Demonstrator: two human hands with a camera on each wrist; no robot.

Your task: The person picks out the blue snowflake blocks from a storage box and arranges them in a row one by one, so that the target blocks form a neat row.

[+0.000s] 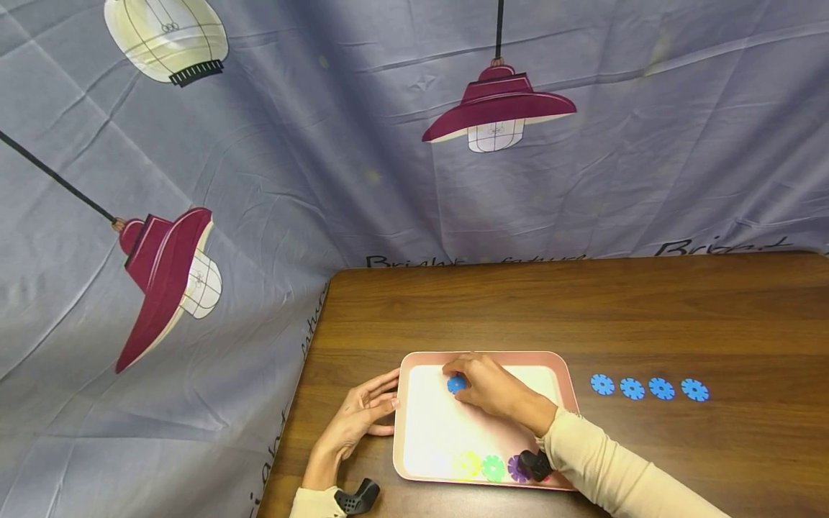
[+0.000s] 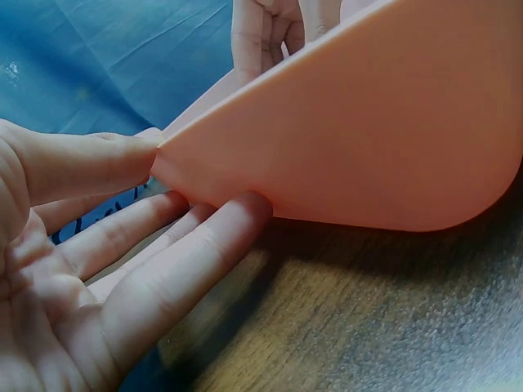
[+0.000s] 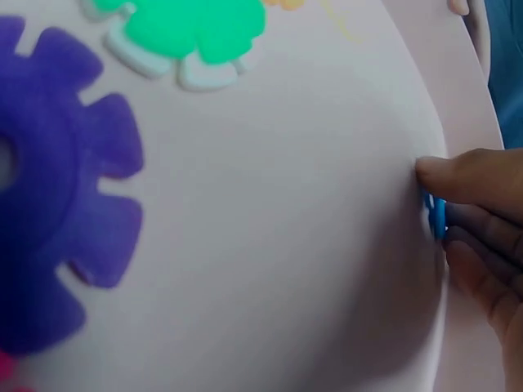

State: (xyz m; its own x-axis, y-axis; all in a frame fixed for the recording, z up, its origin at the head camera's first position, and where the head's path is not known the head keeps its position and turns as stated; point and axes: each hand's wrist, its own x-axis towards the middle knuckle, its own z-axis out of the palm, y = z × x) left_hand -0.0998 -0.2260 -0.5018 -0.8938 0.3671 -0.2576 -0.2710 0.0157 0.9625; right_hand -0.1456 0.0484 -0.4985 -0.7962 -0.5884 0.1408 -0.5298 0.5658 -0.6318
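In the head view a pink tray with a pale inside lies on the table. My right hand reaches over its far part and pinches a blue notched plastic disc between thumb and fingers. The right wrist view shows that blue disc edge-on, low by the tray floor. Outside the tray's left side, my left hand touches the wall with nearly straight fingers. Its thumb meets the rim in the left wrist view. Along the near side inside lie yellow, green and purple discs.
Several blue discs form a row on the brown wooden table right of the tray. A red or pink piece shows partly beside the purple disc, mostly covered by the right wrist device. Printed curtains hang behind and at left.
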